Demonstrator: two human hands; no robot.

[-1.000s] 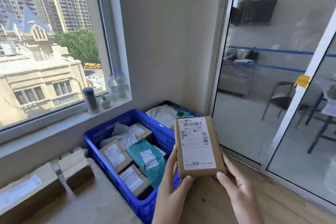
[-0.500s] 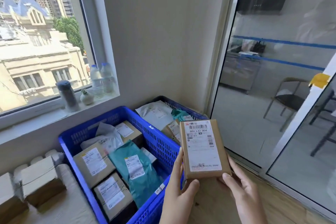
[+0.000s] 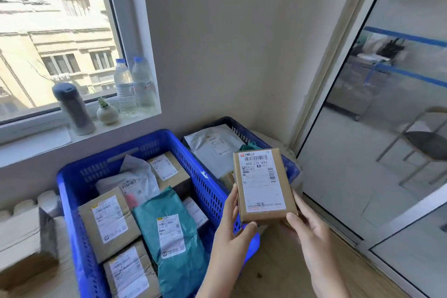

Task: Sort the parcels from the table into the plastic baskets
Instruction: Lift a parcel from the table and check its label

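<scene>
A small brown cardboard parcel (image 3: 263,184) with a white shipping label is held upright in front of me, label facing the camera. My left hand (image 3: 229,232) grips its lower left edge and my right hand (image 3: 307,230) grips its lower right corner. It hangs above the right rim of the bright blue basket (image 3: 72,191), which holds several brown boxes, a grey bag and a teal mailer (image 3: 169,237). Behind it stands a darker blue basket (image 3: 242,128) holding a grey poly bag (image 3: 215,147) and other parcels partly hidden by the held box.
Brown boxes (image 3: 21,249) sit on the table at the far left. The windowsill carries a grey flask (image 3: 75,109), a small plant pot (image 3: 107,112) and two water bottles (image 3: 133,84). A glass sliding door (image 3: 387,128) fills the right; wooden floor (image 3: 278,271) lies below my hands.
The view has swung left and down, so the baskets now sit more central. The parcel stays held in both hands and has shifted slightly right over the baskets.
</scene>
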